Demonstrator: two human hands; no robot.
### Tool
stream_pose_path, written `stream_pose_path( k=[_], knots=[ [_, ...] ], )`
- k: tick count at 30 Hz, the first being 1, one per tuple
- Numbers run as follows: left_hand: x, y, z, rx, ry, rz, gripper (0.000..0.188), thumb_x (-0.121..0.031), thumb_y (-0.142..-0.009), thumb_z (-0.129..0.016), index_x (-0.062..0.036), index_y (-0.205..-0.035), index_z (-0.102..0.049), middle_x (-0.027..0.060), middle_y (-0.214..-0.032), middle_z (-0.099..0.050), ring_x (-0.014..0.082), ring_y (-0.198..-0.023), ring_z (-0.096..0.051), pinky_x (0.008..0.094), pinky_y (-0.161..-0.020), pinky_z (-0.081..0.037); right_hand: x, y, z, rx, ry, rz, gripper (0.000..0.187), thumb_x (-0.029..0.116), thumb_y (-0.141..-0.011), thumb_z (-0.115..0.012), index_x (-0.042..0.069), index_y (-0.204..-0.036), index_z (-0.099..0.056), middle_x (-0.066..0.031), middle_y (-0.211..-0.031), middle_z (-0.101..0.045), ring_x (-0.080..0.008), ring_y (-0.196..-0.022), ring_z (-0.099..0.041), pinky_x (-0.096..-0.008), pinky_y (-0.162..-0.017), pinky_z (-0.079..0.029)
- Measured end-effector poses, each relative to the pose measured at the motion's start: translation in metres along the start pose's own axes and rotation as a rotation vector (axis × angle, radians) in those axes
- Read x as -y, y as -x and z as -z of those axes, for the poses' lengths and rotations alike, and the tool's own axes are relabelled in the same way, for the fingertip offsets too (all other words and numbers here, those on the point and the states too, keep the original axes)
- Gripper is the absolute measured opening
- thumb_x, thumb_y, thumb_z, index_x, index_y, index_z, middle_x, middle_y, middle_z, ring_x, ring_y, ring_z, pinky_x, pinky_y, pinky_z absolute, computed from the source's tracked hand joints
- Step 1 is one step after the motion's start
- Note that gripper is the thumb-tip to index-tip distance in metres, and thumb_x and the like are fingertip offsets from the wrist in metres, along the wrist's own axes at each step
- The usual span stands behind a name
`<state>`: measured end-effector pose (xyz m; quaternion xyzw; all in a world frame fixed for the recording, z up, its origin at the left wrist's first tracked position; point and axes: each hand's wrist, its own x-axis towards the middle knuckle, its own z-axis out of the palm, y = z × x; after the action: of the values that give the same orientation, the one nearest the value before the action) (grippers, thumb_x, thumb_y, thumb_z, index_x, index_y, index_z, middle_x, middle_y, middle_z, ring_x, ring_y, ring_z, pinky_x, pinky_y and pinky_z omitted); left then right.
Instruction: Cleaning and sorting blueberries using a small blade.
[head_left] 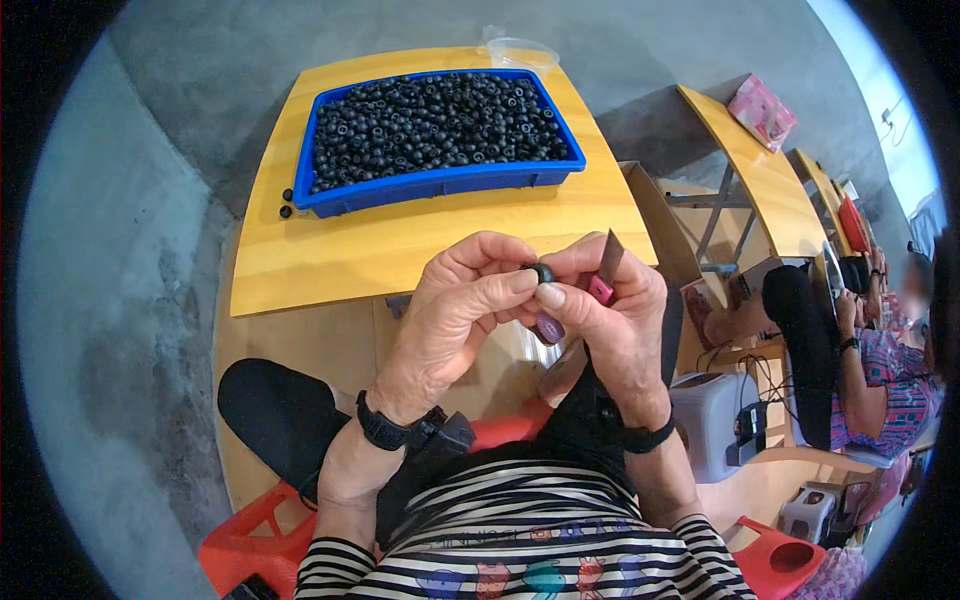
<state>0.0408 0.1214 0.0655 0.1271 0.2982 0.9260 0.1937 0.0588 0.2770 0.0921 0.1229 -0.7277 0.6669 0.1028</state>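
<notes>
Two-handed pinch | your left hand [450,310], curled: fingers closed on black piece [542,272] | your right hand [615,320]: likewise, gripping knife [607,265] too

Black part [542,272], pink-handled knife [601,289], blue tray [440,186], striped shirt [520,498]

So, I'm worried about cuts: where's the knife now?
In the head view, the knife is in the right hand, right of the black piece.
</notes>
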Motion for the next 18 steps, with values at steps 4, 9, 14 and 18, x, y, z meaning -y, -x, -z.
stream_pose_path(
  k=[4,9,14,18],
  knots=[
    [-0.002,0.004,-0.001,0.02,-0.062,-0.006,0.016,0.0,-0.08,-0.062,-0.0023,-0.095,-0.059,0.0078,-0.083,-0.065,0.0152,-0.069,-0.064,0.0263,-0.065,-0.054,0.002,0.001,0.003,0.045,-0.056,-0.01,0.014,0.01,-0.073,-0.072,0.002,-0.083,-0.066,0.0035,-0.064,-0.053,-0.0034,-0.059,-0.04,-0.0183,-0.053,-0.032],
    [-0.001,0.005,0.0,0.038,-0.008,0.032,0.016,-0.001,-0.08,-0.062,-0.0022,-0.096,-0.06,0.0081,-0.082,-0.065,0.0154,-0.069,-0.064,0.0255,-0.064,-0.054,0.005,0.003,0.004,0.057,-0.099,0.009,0.013,0.009,-0.075,-0.071,0.001,-0.084,-0.066,0.0032,-0.065,-0.054,-0.0032,-0.059,-0.04,-0.0184,-0.054,-0.032],
    [-0.004,0.009,-0.003,0.002,0.096,0.084,0.017,-0.002,-0.08,-0.062,-0.0017,-0.097,-0.06,0.0084,-0.082,-0.065,0.0148,-0.068,-0.064,0.0241,-0.064,-0.054,0.007,0.014,0.012,0.07,0.158,0.118,0.033,0.03,-0.082,-0.064,-0.001,-0.093,-0.062,-0.0011,-0.07,-0.053,-0.0073,-0.06,-0.044,-0.0205,-0.055,-0.036],
    [-0.007,0.01,-0.003,0.022,0.12,0.062,0.017,-0.003,-0.081,-0.062,-0.0014,-0.097,-0.06,0.0085,-0.083,-0.065,0.014,-0.069,-0.064,0.0237,-0.065,-0.054,0.01,0.026,0.017,0.097,0.373,0.283,0.057,0.053,-0.087,-0.045,-0.002,-0.097,-0.059,-0.0092,-0.073,-0.053,-0.0185,-0.061,-0.051,-0.0264,-0.056,-0.041]
  ],
)
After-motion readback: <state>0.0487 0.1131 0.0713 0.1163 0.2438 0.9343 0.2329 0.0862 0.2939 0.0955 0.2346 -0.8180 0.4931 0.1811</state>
